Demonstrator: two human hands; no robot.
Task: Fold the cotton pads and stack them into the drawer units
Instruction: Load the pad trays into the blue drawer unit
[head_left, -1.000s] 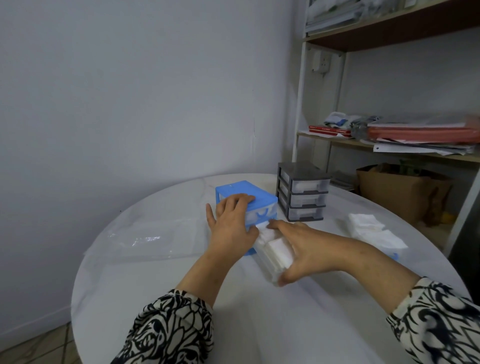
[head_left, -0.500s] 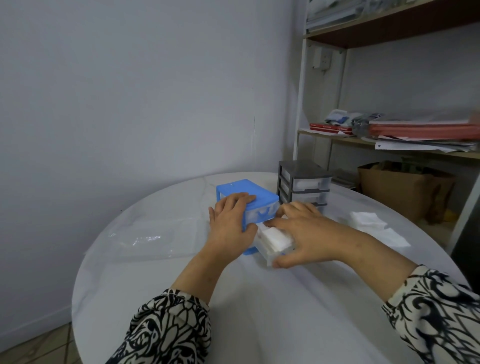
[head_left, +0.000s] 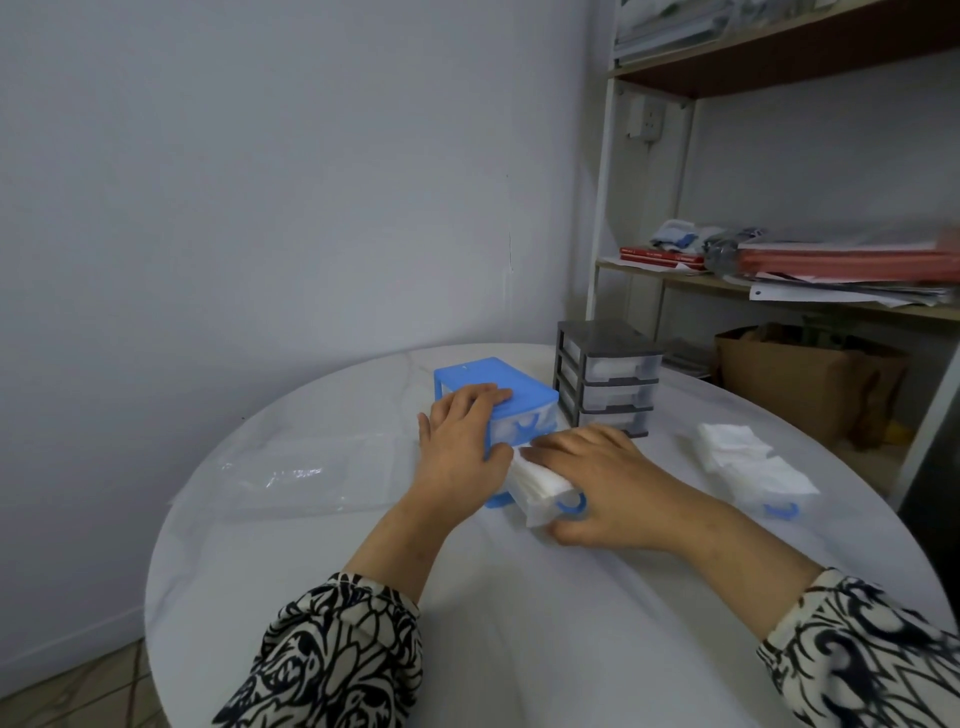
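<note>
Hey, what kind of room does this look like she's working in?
Probably a small office or storeroom, not certain. A metal shelf rack holds stacked papers and folders, a brown cardboard box sits beneath it, and the work goes on at a round white table against a bare wall.

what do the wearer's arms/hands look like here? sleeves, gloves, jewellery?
Both hands are bare: the left hand and right hand show no gloves, and no rings or watch can be made out. Both forearms are uncovered to mid-forearm. The left sleeve and right sleeve are loose cream fabric with a bold black swirling floral print.
</note>
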